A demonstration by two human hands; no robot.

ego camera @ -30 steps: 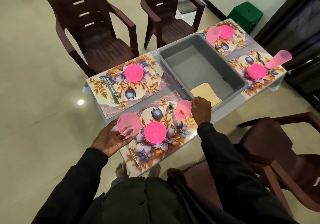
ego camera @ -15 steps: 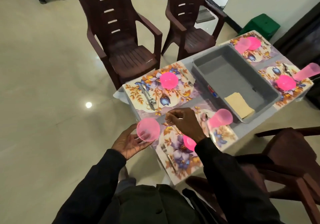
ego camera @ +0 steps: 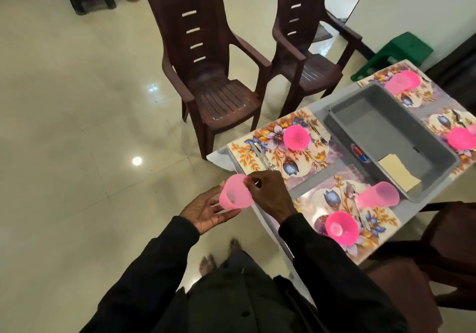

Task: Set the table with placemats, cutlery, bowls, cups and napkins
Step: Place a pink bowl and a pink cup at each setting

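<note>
The fingers (ego camera: 228, 212) of the left hand (ego camera: 206, 210) curl under a pink cup (ego camera: 235, 193) with the thumb on its other side, so this hand grasps it; the right hand (ego camera: 269, 194) has its fingertips (ego camera: 249, 182) pinched at the cup's rim; neither hand is slack. The cup is tilted and in the air, off the table's corner and over the floor, just beside the floral placemat (ego camera: 268, 136) on the chair side. That placemat bears a pink bowl (ego camera: 296, 138), cutlery (ego camera: 262, 156) along its left and a fork (ego camera: 316, 133) on its right, but no cup, so I judge it to be where this one goes. The nearer placemat (ego camera: 381, 219) already has its own bowl (ego camera: 341, 228), a spoon (ego camera: 351, 194) and a second cup (ego camera: 377, 198).

To do this well, pass the cup fully to one hand and grip it by the wall, not the rim; turn it upright before it crosses the table edge; aim for a bare patch of the mat beyond the bowl, clear of the fork. Light plastic probably tips easily, so let the base sit flat before the fingers open.

The folded napkins (ego camera: 398, 175) lie in the grey tub (ego camera: 342, 129) at the table's middle; none shows on a mat yet.
</note>
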